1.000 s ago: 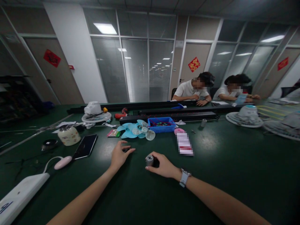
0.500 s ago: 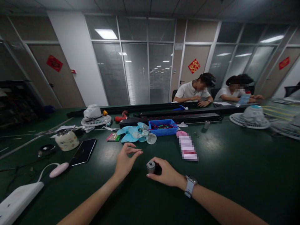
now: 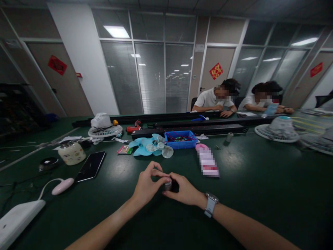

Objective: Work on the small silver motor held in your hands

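Note:
In front of me a small grey metal cylinder (image 3: 168,186), perhaps a small motor, stands upright on the green table. My right hand (image 3: 186,191) wears a watch and curls its thumb and forefinger around the cylinder's sides. Over the cylinder's top, my left hand (image 3: 148,182) has its thumb and forefinger brought together in a pinch. Whatever lies between those left fingertips is hidden or too small to name. The top face of the cylinder is mostly covered by them.
Beyond my hands lie blue fan blades (image 3: 145,146) and a blue tray (image 3: 182,139) of wires. A pink item (image 3: 208,161) is to the right, a second metal cylinder (image 3: 229,138) behind it. At left are a phone (image 3: 91,166) and a jar (image 3: 71,153). Two people sit opposite.
My left hand has moved right and slightly down, bringing its pinched fingertips onto the top of the cylinder. My right hand stays around the cylinder in the same spot.

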A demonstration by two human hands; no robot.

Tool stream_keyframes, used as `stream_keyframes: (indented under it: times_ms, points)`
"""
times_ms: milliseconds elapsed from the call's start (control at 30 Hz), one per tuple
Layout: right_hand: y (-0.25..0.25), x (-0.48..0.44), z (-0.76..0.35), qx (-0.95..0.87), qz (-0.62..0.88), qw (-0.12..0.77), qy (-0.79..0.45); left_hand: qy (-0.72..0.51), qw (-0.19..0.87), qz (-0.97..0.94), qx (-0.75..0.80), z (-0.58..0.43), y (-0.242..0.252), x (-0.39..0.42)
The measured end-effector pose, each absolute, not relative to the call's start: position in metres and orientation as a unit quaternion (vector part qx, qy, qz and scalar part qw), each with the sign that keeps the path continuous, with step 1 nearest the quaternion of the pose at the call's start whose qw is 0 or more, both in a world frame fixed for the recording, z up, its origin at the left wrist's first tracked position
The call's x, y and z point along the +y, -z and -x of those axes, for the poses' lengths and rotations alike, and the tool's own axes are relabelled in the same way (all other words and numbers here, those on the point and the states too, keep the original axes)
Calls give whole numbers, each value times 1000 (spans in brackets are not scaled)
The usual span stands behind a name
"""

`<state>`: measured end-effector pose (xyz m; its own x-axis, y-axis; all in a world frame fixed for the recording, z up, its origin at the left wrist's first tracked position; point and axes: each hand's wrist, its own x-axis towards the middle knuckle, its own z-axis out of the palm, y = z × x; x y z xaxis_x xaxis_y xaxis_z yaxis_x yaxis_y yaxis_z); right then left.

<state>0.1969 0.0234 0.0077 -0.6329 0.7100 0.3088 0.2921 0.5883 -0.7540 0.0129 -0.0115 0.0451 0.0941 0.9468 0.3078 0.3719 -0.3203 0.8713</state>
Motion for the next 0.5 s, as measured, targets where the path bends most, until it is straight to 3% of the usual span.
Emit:
stream_keyframes:
  times_ms: [267,500]
  points:
    - [-9,23,-196,-836,285,311,-351,-444,305,-692,480,-15,-48,-15]
    - [-12,22,-196,-832,290,307,-360,-421,373,-698,443,-12,-56,-15]
